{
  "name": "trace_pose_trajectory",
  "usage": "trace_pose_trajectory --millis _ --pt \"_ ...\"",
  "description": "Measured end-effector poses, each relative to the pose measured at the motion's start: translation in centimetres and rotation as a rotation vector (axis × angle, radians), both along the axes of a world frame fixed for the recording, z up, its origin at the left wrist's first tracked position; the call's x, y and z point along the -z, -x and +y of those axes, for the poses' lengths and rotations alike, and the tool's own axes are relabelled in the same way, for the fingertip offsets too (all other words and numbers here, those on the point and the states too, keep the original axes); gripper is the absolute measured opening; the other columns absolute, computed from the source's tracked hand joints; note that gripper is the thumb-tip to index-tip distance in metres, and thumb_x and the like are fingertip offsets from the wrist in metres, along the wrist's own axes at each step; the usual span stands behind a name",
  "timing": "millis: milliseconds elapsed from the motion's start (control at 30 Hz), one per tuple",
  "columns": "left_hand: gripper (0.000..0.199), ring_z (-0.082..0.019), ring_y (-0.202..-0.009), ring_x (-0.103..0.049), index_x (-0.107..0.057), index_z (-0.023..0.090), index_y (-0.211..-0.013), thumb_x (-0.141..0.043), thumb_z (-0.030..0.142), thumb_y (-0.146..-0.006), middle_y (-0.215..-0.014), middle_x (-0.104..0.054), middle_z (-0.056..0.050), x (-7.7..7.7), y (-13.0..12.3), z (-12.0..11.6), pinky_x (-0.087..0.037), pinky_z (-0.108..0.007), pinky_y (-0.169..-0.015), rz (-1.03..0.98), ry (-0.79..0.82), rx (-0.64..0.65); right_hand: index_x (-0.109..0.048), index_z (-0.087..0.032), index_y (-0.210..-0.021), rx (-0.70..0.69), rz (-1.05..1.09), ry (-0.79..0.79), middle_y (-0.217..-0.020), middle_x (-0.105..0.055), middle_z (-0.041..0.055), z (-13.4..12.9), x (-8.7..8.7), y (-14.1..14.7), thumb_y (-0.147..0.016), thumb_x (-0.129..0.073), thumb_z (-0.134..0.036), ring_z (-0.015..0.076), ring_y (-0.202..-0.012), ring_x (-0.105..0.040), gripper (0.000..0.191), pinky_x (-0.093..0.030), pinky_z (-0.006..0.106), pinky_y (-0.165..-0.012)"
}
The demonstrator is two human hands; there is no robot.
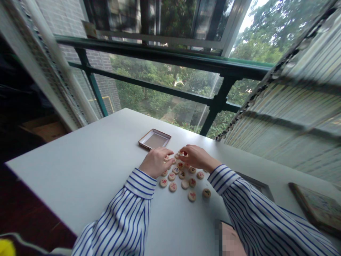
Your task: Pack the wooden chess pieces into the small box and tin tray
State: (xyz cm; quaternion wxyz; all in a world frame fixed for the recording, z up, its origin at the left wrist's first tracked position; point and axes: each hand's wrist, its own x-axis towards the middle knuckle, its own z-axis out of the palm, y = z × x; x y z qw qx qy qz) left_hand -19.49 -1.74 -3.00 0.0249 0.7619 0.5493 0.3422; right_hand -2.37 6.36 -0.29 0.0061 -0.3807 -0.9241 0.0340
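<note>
Many round wooden Chinese chess pieces with red or black characters are loosely grouped on a white table (80,160). My left hand (155,161) is at the group's left edge, its thumb and index finger curved around a red-marked Chinese chess piece (167,158). Opposite it, my right hand (196,156) reaches in from the right, fingers bent at a Chinese chess piece (180,152) at the far side; its grip is partly hidden. Closer to me lie a blank-faced piece (185,184), a red-marked piece (191,196) and a black-marked piece (206,193).
Behind my left hand sits a shallow open tray (154,138). A grey frame-like item (257,186) is partly covered by my right sleeve, and a flat patterned box (317,206) lies farther right. A green railing (160,53) and window border the far table edge.
</note>
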Motion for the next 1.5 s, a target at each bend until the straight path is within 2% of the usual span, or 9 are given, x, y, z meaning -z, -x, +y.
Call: trace_pose_trajectory --millis 167,367,467,633,767,967,1100,1267,1500 --pt "0.016 -0.018 -0.084 -0.058 -0.064 0.019 -0.086 -0.06 0.024 -0.072 -0.086 -0.066 -0.004 -0.3 -1.0 -1.2 -0.044 -0.031 -0.078 0.063 0.082 0.198 -0.062 -0.021 -0.095 -0.015 0.121 0.016 -0.084 -0.063 0.0043 -2.4 -0.8 -2.6 -0.083 -0.045 -0.032 0.013 -0.068 -0.055 0.023 -0.034 0.023 -0.059" --pt "0.014 -0.018 -0.083 -0.056 -0.065 0.02 -0.082 -0.06 0.024 -0.07 -0.084 -0.063 -0.003 0.0 -3.2 -2.3 -0.043 -0.032 -0.077 0.17 0.13 0.314 -0.06 -0.02 -0.1 0.007 0.269 0.076 -0.083 -0.062 0.0049 -5.1 -0.7 -5.4 -0.084 -0.044 -0.029 0.0119 -0.065 -0.054 0.025 -0.037 0.022 -0.059" --pt "0.013 -0.019 -0.087 -0.054 -0.065 0.021 -0.082 -0.056 0.025 -0.074 -0.09 -0.062 -0.004 0.1 -3.9 -2.6 -0.042 -0.034 -0.079 0.208 0.121 0.297 -0.06 -0.02 -0.1 0.066 0.37 0.075 -0.083 -0.063 0.0047 -5.5 -0.1 -6.1 -0.083 -0.045 -0.027 0.012 -0.064 -0.055 0.024 -0.039 0.023 -0.059" --pt "0.018 -0.024 -0.1 -0.049 -0.066 0.022 -0.085 -0.062 0.029 -0.069 -0.105 -0.058 -0.006 0.2 -4.1 -2.8 -0.039 -0.04 -0.087 0.244 0.14 0.259 -0.061 -0.019 -0.095 0.12 0.53 0.042 -0.075 -0.063 0.0034 -5.4 0.9 -6.6 -0.082 -0.045 -0.024 0.0119 -0.062 -0.053 0.021 -0.04 0.023 -0.06" --pt "0.016 -0.025 -0.102 -0.047 -0.066 0.021 -0.082 -0.062 0.03 -0.07 -0.11 -0.056 -0.007 0.4 -4.1 -2.6 -0.037 -0.042 -0.089 0.268 0.137 0.256 -0.061 -0.018 -0.095 0.1 0.583 -0.004 -0.075 -0.062 0.0034 -5.7 1.2 -6.8 -0.083 -0.045 -0.022 0.0115 -0.061 -0.053 0.02 -0.04 0.024 -0.06" --pt "0.011 -0.024 -0.1 -0.047 -0.065 0.019 -0.074 -0.061 0.029 -0.071 -0.108 -0.056 -0.007 0.7 -4.3 -2.6 -0.037 -0.042 -0.088 0.262 0.149 0.267 -0.06 -0.019 -0.097 0.065 0.584 -0.038 -0.077 -0.061 0.0034 -6.3 1.5 -6.8 -0.084 -0.045 -0.02 0.0112 -0.062 -0.052 0.02 -0.04 0.024 -0.059" --pt "0.01 -0.022 -0.097 -0.049 -0.065 0.019 -0.075 -0.058 0.026 -0.072 -0.103 -0.058 -0.007 0.8 -4.2 -2.5 -0.038 -0.04 -0.088 0.197 0.128 0.273 -0.06 -0.019 -0.096 0.056 0.568 -0.044 -0.078 -0.061 0.0035 -6.3 1.7 -6.9 -0.083 -0.045 -0.02 0.0111 -0.062 -0.052 0.019 -0.041 0.023 -0.059" --pt "0.018 -0.019 -0.092 -0.053 -0.064 0.016 -0.086 -0.059 0.022 -0.07 -0.096 -0.061 -0.008 0.3 -3.6 -2.1 -0.041 -0.033 -0.087 -0.03 0.076 0.305 -0.059 -0.019 -0.096 0.047 0.583 -0.053 -0.079 -0.061 0.0037 -6.3 1.8 -7.0 -0.083 -0.046 -0.018 0.0106 -0.061 -0.052 0.019 -0.041 0.023 -0.059" --pt "0.03 -0.014 -0.078 -0.059 -0.063 0.017 -0.1 -0.056 0.033 -0.076 -0.094 -0.066 -0.005 -0.7 -3.0 -2.2 -0.047 -0.025 -0.069 -0.331 0.303 0.198 -0.059 -0.018 -0.098 0.014 0.554 -0.042 -0.08 -0.061 0.0045 -6.6 1.4 -7.1 -0.083 -0.046 -0.017 0.0106 -0.063 -0.053 0.02 -0.041 0.022 -0.06"
